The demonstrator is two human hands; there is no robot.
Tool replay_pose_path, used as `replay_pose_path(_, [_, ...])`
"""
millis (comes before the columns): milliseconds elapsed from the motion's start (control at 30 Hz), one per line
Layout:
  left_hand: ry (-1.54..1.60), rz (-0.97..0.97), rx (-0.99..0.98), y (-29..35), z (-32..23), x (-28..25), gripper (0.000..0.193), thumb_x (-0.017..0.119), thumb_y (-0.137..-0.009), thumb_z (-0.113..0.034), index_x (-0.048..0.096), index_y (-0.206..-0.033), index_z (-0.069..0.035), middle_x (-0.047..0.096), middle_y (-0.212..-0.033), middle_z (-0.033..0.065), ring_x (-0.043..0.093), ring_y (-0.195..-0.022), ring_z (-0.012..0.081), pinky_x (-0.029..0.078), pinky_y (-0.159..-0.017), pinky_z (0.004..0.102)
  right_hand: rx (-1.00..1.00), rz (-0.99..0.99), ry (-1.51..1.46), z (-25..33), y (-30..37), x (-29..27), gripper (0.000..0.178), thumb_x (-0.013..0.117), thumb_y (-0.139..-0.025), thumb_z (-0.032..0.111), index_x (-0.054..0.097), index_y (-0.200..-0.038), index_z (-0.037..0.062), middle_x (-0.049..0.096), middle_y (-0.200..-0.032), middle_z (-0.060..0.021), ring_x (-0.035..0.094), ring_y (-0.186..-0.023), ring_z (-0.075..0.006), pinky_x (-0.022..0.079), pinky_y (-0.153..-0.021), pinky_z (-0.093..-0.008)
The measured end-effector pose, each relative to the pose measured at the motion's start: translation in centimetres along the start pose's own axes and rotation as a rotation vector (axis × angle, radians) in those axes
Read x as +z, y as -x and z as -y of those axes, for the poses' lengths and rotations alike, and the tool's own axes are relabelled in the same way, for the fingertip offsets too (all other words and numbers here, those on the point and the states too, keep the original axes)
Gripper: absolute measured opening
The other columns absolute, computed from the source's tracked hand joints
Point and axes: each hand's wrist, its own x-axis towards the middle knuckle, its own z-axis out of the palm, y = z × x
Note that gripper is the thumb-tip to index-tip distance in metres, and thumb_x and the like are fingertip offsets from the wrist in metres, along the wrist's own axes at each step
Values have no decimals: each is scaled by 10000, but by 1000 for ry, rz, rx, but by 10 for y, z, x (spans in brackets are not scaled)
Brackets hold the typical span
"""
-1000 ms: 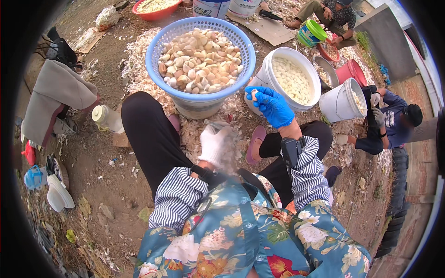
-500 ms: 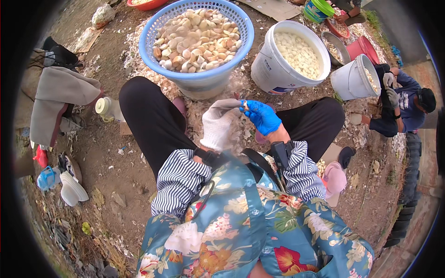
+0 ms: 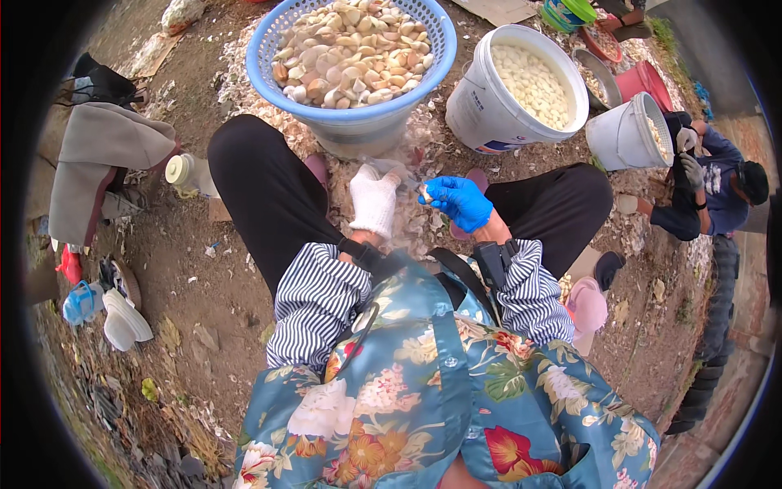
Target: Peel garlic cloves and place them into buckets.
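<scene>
My right hand [image 3: 461,204], in a blue glove, pinches a garlic clove [image 3: 426,194] between thumb and fingertips. Beside it, a small gap away, is my left hand [image 3: 375,200] in a white knit glove, its fingers bent away from me and smeared by motion. Whether the left fingers hold anything cannot be made out. Beyond my hands stands a blue-rimmed perforated basket [image 3: 262,81] heaped with unpeeled garlic cloves [image 3: 354,57]. To its right, a white bucket [image 3: 472,114] is filled with pale peeled cloves [image 3: 533,85].
Garlic skins [image 3: 415,220] litter the ground between my knees. At the right, another white bucket [image 3: 611,140] stands near a co-worker [image 3: 721,175] wearing gloves. A grey cloth [image 3: 102,155] drapes over something at the left, next to a lidded jar [image 3: 183,173].
My hands have come apart. The left drew back from the clove and its fingers turned downward, while the right kept the clove. The view shifted slightly.
</scene>
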Motion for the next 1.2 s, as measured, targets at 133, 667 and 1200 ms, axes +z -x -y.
replay_pose_path(133, [-545, -156, 251, -6, -4, -1, 104, 598, -749, -31, 593, -839, 22, 636, -734, 107, 603, -657, 157, 465, -609, 288, 1, 46, -143, -4, 9, 11, 278, 631, -813, 132, 600, -1041, -25, 641, -946, -70, 605, -795, -121, 475, -645, -175])
replay_pose_path(667, [-82, 282, 177, 18, -9, 13, 185, 591, -777, 52, 602, -960, 29, 642, -880, 79, 594, -787, 127, 479, -711, 249, -20, -186, -332, -10, -5, 4, 193, 614, -848, 260, 619, -866, 68, 587, -734, 8, 528, -584, -64, 380, -459, -140])
replay_pose_path(1200, [-96, -53, 45, 6, -2, 6, 109, 572, -787, 19, 573, -896, 34, 626, -789, 107, 615, -688, 161, 511, -637, 259, -132, -156, -24, -14, 0, 19, 333, 608, -844, 316, 637, -951, 3, 640, -785, -64, 590, -628, -106, 474, -596, -210])
